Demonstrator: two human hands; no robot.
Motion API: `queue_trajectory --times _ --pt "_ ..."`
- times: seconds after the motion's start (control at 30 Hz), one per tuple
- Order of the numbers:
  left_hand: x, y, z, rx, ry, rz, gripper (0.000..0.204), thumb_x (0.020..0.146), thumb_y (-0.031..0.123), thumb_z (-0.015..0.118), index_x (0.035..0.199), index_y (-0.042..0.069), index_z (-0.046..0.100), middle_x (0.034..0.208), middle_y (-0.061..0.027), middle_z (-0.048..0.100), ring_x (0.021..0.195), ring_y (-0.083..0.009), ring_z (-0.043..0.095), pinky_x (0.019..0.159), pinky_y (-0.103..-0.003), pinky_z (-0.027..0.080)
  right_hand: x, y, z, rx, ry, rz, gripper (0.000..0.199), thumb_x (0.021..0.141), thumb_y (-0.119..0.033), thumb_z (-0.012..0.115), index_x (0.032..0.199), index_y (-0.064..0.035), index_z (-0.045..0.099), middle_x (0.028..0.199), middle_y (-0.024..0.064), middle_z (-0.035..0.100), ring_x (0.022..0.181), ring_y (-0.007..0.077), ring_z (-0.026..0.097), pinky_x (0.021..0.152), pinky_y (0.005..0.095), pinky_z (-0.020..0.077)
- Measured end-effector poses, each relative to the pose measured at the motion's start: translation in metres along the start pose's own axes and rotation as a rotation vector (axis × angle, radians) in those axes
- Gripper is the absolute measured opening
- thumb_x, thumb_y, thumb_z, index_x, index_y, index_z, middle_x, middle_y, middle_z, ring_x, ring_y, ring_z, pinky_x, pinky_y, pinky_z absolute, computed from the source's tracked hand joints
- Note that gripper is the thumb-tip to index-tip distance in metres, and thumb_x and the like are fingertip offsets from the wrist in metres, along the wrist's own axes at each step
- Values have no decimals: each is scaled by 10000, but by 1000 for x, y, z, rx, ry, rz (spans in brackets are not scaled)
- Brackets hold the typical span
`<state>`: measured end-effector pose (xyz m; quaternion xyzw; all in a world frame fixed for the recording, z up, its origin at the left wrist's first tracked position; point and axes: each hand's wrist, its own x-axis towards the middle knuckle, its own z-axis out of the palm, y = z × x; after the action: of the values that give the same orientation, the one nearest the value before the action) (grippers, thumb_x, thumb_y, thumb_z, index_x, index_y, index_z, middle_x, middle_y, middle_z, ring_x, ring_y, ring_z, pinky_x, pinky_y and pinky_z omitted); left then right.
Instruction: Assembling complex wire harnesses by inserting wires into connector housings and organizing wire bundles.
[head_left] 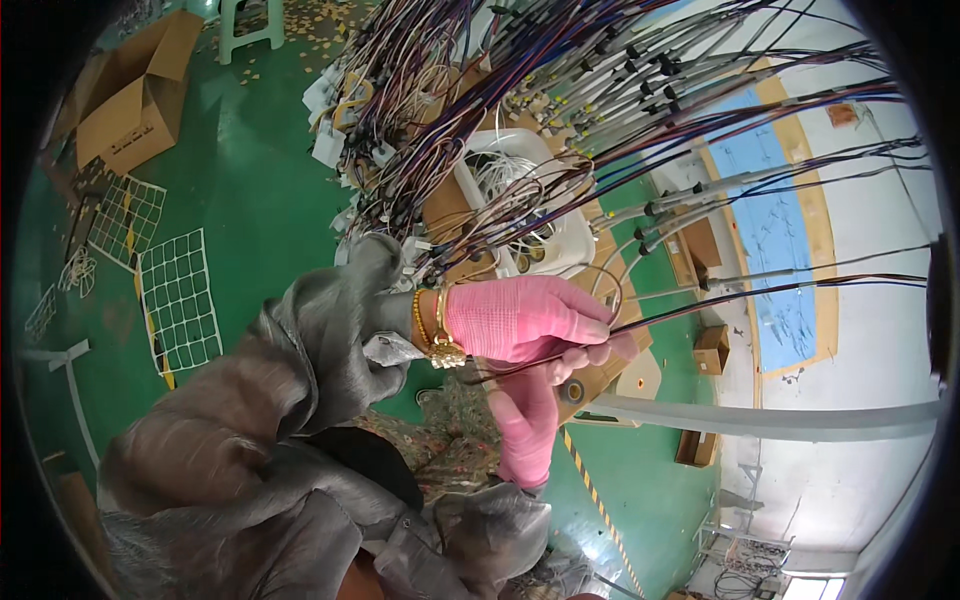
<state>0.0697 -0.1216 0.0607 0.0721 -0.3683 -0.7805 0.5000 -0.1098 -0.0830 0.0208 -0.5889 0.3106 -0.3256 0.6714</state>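
Note:
Both my hands wear pink knit gloves with pale fingertips and meet near the middle of the view. My left hand (515,315), with bracelets at the wrist, pinches a thin bundle of dark wires (740,294) at its fingertips. Just below it, my right hand (525,420) has its fingers closed around the same wires, whose short end sticks out to the left between the two hands. From the grip the wires stretch away to the right. A thin brown wire loop (615,285) curves up beside the left fingertips.
Behind my hands, a white bin (575,240) of cables sits on cardboard (445,205). Many wire harnesses (430,150) with connectors are heaped beyond. A tape roll (572,392) lies by my right hand. A grey pole (770,420) crosses at right; an open carton (140,115) stands far left.

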Motion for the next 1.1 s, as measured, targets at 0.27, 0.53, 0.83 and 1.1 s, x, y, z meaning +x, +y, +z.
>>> queue_trajectory --times 0.27,0.53,0.83,1.1 --pt "14 12 -23 -49 71 37 252 967 172 517 1029 -58 597 809 -44 574 672 -106 556 636 -238 486 16 15 17 -82 -8 122 379 905 38 516 1283 49 487 1066 87 637 961 148 582 907 286 434" --pt "15 25 -52 28 100 4 426 999 295 477 1322 20 517 1234 -145 589 1070 -243 621 872 -366 540 7 33 24 142 68 9 260 954 -34 462 1180 75 531 887 118 622 829 197 589 872 333 468" --pt "11 20 -47 126 99 -157 427 1008 285 458 1339 19 503 1248 -163 579 1082 -251 611 896 -394 523 -10 44 23 202 175 45 297 979 -96 465 1223 67 505 835 76 560 782 166 533 906 384 462" --pt "22 10 -44 411 -84 -169 384 1019 234 425 1311 0 515 1205 -101 618 1039 -188 624 879 -313 517 -23 46 34 259 209 11 304 1001 -123 430 1208 83 512 769 20 517 696 116 477 743 273 444"
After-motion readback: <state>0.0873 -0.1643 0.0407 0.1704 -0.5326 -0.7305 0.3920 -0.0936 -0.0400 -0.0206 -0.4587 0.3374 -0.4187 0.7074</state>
